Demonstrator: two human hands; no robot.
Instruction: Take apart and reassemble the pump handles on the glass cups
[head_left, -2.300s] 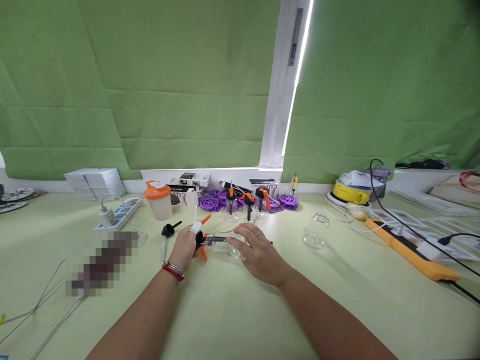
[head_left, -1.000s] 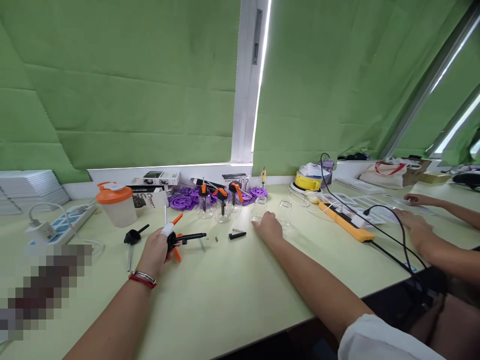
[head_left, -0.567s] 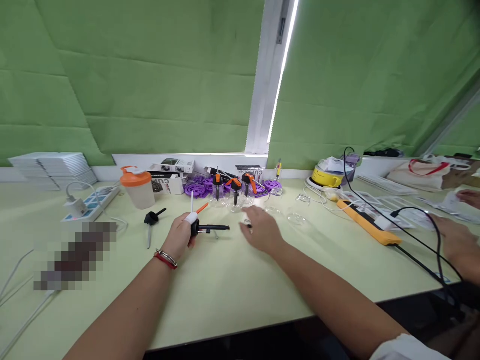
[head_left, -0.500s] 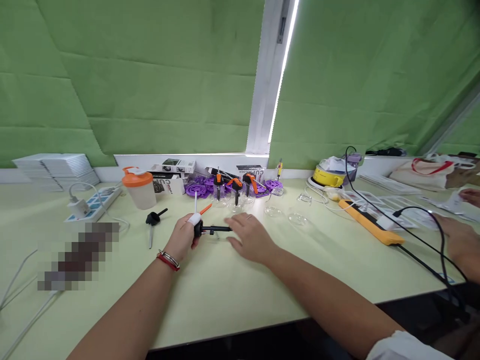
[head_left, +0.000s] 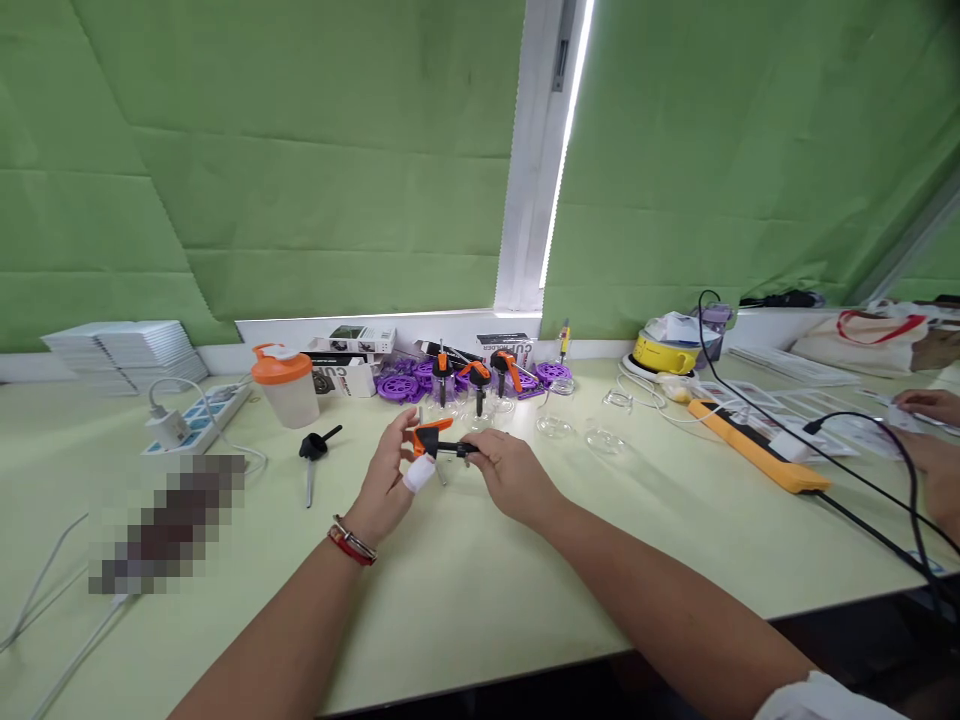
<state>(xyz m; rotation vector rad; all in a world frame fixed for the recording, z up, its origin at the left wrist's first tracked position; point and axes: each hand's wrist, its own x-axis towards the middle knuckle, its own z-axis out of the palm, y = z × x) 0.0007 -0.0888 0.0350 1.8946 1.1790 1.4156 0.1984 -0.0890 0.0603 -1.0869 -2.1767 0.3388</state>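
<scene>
A black and orange part (head_left: 430, 440) with a black stem is held between both hands above the table. My left hand (head_left: 390, 485), its thumb wrapped in white, holds the orange and black end. The fingers of my right hand (head_left: 514, 470) pinch the stem's right end. To the left lies a black funnel-like part (head_left: 313, 447) with a metal rod. Behind the hands, several similar black and orange parts (head_left: 480, 375) stand in clear plastic pieces, near purple discs (head_left: 397, 387).
An orange-lidded shaker (head_left: 286, 390) and a white power strip (head_left: 199, 420) are at left. Clear discs (head_left: 604, 440), a yellow pot (head_left: 664, 352) and an orange power strip (head_left: 757, 450) lie to the right. Another person's hands (head_left: 930, 425) show at the far right.
The held part has turned, so its orange piece now faces up. My right hand has closed on the stem's end, and my left fingers have spread around the part. The view has shifted slightly.
</scene>
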